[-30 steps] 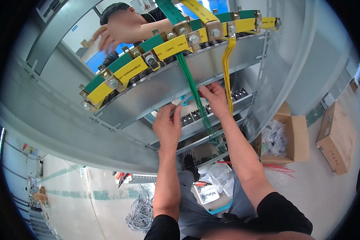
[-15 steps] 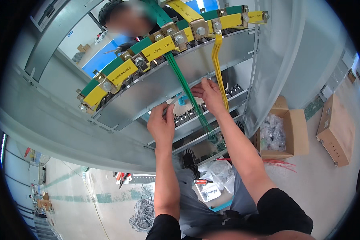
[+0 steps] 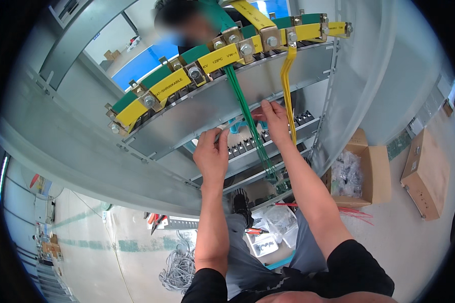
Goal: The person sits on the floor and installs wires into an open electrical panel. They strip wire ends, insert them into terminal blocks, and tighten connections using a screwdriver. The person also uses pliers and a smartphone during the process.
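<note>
Left hand [image 3: 212,154] was closed in a pinch, fingers curled at the near edge of the grey metal panel [image 3: 207,108], apparently gripping a small pale piece; what exactly it held could not be told. Right hand [image 3: 273,118] was also pinched, thumb and fingers closed beside the green wires [image 3: 247,118] and just left of the yellow wires [image 3: 288,96]; whether it gripped a wire or a small part was unclear.

Both wire bundles already hung from the bolted yellow-and-green bars [image 3: 207,63] along the panel's top edge, so those ends looked fastened. The green wires ran down to the row of black terminal blocks [image 3: 247,146] on the rail below the hands. Judged: lower connections unfinished, work midway.

Cardboard box [image 3: 369,166] with bagged parts sat on the floor at right.
</note>
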Tool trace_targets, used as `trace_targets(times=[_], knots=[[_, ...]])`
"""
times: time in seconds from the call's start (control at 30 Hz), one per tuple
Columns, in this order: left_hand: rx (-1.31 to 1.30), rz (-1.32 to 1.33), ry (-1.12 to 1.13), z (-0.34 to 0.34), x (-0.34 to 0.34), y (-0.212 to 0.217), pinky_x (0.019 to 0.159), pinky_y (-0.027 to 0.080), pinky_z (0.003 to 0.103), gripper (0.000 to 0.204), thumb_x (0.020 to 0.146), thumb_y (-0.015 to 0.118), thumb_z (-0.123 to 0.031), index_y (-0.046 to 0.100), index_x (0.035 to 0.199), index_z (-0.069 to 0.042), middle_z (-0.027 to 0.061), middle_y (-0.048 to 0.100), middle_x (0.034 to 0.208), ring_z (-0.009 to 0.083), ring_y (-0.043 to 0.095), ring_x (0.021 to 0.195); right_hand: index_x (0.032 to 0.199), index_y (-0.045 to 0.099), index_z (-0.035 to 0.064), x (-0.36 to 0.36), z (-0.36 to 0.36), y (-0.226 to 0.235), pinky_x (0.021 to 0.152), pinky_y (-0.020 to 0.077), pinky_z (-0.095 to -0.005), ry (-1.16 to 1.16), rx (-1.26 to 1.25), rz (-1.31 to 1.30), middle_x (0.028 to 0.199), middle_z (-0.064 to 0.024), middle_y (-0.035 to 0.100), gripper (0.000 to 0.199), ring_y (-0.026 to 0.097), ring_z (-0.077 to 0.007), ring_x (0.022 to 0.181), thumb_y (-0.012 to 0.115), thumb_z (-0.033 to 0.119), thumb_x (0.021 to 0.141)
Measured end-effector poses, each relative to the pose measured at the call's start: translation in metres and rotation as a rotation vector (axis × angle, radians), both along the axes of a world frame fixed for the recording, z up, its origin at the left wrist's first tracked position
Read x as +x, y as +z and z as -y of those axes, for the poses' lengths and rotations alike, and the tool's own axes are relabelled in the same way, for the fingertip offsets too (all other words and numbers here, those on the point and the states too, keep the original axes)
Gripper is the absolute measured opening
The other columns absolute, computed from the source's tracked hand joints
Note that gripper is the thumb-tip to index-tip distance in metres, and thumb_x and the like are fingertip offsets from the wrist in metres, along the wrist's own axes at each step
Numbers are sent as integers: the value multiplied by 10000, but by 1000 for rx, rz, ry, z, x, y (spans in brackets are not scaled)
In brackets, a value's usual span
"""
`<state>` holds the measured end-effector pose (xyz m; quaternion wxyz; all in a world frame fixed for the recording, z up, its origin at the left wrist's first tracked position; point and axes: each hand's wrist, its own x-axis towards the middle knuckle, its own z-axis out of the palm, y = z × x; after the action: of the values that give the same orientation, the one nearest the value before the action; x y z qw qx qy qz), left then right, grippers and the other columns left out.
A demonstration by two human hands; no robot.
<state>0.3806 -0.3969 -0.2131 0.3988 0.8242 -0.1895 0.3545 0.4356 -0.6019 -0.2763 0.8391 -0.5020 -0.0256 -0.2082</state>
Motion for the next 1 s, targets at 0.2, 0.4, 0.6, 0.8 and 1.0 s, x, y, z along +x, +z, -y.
trace_targets(times=[0.2,0.4,0.6,0.8,1.0], knots=[[-42,-16,-6,0,3,2,628,534,370,179,968,786,-202,721,984,-36,116,684,863,256,671,670,1199,674,-20,-5,-11,2,828,632,-328,259,-24,30,1061,-136,779,278,784,-239,983,647,231,1083],[8,23,18,-4,11,6,623,532,375,190,965,787,-213,715,997,-41,112,688,867,270,686,683,1203,669,-56,2,-12,4,847,651,-368,277,-9,33,1080,-177,774,282,785,-271,978,615,199,1096],[70,-50,40,-8,12,-3,624,529,388,184,958,787,-223,715,988,-56,108,688,868,288,688,694,1202,683,-85,5,-14,-5,912,648,-401,162,-119,2,1065,-159,767,293,775,-262,972,603,177,1099],[101,70,84,-7,12,-4,627,530,414,172,957,779,-223,703,976,-69,94,682,858,311,687,711,1175,699,-63,4,-18,-8,883,607,-340,40,-241,-8,1057,-120,773,280,765,-207,936,614,194,1101],[28,-36,46,-6,11,-4,629,533,423,171,975,761,-225,706,971,-63,106,700,882,318,707,746,1048,754,-65,5,-19,-2,721,547,-258,-34,-333,134,931,-103,802,342,725,-117,828,636,253,1089]])
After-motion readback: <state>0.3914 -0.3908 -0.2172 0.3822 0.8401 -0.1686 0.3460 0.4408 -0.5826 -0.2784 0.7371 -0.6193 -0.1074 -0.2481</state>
